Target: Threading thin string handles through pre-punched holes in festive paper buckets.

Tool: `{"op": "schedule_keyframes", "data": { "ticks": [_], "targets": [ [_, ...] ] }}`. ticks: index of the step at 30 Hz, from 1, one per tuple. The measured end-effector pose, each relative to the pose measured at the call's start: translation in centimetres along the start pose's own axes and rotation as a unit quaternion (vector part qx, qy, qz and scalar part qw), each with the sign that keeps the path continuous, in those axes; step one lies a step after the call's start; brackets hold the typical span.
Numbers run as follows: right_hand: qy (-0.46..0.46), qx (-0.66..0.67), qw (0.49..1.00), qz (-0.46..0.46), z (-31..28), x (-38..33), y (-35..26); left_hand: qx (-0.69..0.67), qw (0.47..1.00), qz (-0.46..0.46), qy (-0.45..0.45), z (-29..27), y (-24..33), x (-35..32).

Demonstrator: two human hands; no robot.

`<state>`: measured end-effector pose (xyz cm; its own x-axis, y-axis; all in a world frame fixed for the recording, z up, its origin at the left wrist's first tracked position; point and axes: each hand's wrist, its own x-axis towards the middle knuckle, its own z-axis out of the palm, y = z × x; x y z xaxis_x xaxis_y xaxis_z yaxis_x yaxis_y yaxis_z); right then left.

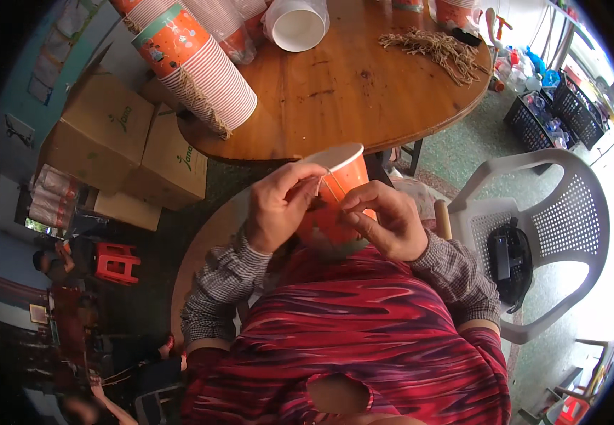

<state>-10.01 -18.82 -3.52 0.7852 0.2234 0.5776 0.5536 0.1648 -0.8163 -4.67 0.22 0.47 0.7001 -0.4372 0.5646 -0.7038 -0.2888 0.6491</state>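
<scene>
Red-striped apron fills the lower frame, closest to the lens, with checked sleeves coming out either side.

Both hands work just above it, off the near edge of the round wooden table. Orange paper cup is held between them, white mouth tilted up and away from the body, likely so the rim faces the fingers.

Left hand: fingers curled over the rim and upper wall, closed on the cup. A thin pale string runs by its fingertips; pinched or merely touching, cannot tell.

Right hand: thumb and forefinger pressed together against the cup's side, the other fingers folded beneath. Whatever is in the pinch is too small to make out.

Table's left edge: long leaning stacks of nested cups, overhanging the rim. Far edge: a white-lined cup on its side. Right edge: bundle of tan twine pieces, within reach.

Cardboard boxes on the floor left of the table; white plastic chair to the right, a dark object on its seat.

Hidden: the cup's base and lower wall, behind the hands. Stack tops are cut off by the frame. Lower left corner is dark and blurred.
</scene>
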Motion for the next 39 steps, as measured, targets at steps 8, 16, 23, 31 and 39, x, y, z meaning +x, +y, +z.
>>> {"op": "schedule_keyframes", "data": {
  "ticks": [8,16,23,31,39],
  "targets": [
    [-0.02,0.005,1.0,0.018,0.5,-0.1,-0.5,0.062,0.991,0.088,-0.073,-0.5,-0.2,-0.2],
    [0.012,0.005,1.0,0.0,0.3,-0.6,-0.6,0.052,0.99,0.122,-0.053,-0.1,-1.1,-0.5],
    [-0.085,-0.312,0.941,-0.099,-2.0,1.0,-4.8,0.122,0.969,0.204,-0.059,-2.5,-0.4,-1.4],
    [-0.102,-0.46,0.882,0.001,-4.2,0.3,1.7,0.138,0.951,0.27,-0.061,-4.4,0.8,-4.7],
    [-0.111,-0.019,0.974,0.197,-2.4,-0.9,6.9,0.113,0.964,0.24,-0.036,-5.3,0.6,-6.7]
  ]
}}
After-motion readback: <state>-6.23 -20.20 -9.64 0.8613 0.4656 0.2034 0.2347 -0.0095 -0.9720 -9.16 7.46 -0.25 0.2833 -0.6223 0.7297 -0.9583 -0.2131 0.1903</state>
